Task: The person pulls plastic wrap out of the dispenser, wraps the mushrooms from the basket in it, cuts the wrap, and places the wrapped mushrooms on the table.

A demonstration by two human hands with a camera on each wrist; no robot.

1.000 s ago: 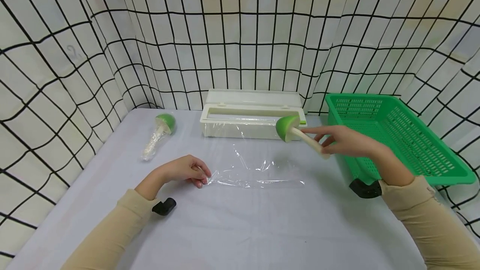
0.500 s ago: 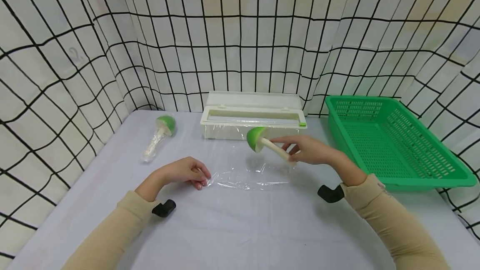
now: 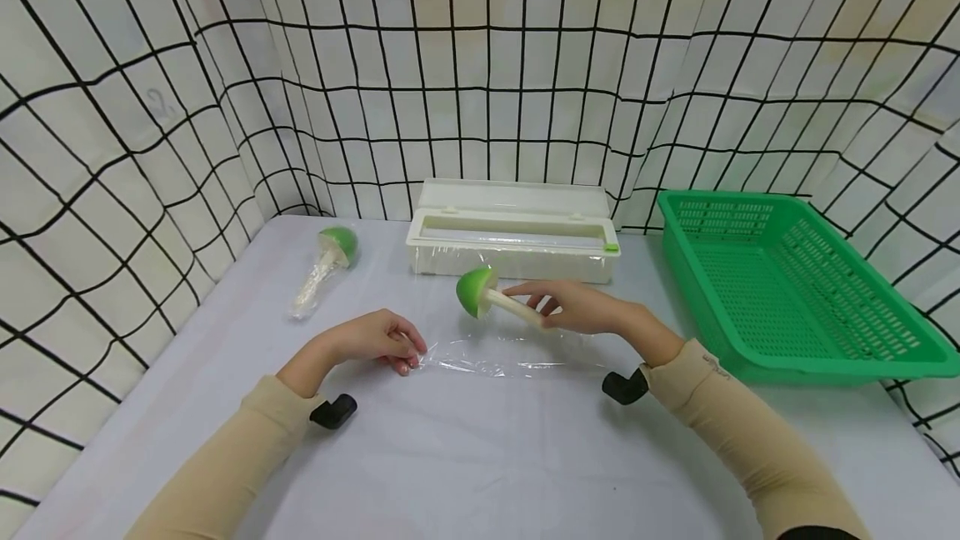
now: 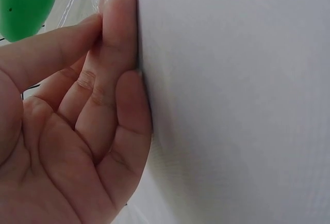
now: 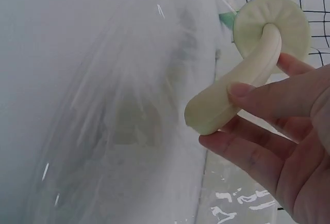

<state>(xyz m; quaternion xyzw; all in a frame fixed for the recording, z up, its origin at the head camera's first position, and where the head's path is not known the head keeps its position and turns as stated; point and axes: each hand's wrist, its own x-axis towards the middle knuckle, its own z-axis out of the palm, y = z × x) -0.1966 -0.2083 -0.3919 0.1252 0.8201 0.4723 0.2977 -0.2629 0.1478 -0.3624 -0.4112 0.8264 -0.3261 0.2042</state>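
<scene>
Two grips: left hand (image 3: 377,339) pinches clear film (image 3: 483,357) by its edge, right hand (image 3: 581,307) holds a bare mushroom (image 3: 504,302), basket (image 3: 825,376) well apart

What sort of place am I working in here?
Probably a makeshift wrapping booth: a white-covered table, white walls with a black grid behind and at both sides, and clear film spread before an open white box.

Mushroom (image 3: 497,299): green cap, pale underside, cream stem; held aslant above film (image 3: 480,363), stem pinched in right hand (image 3: 581,307), cap leftward. Film: clear, creased, shiny, spread on desk (image 3: 465,457), corner pinched by left hand (image 3: 375,339).
</scene>
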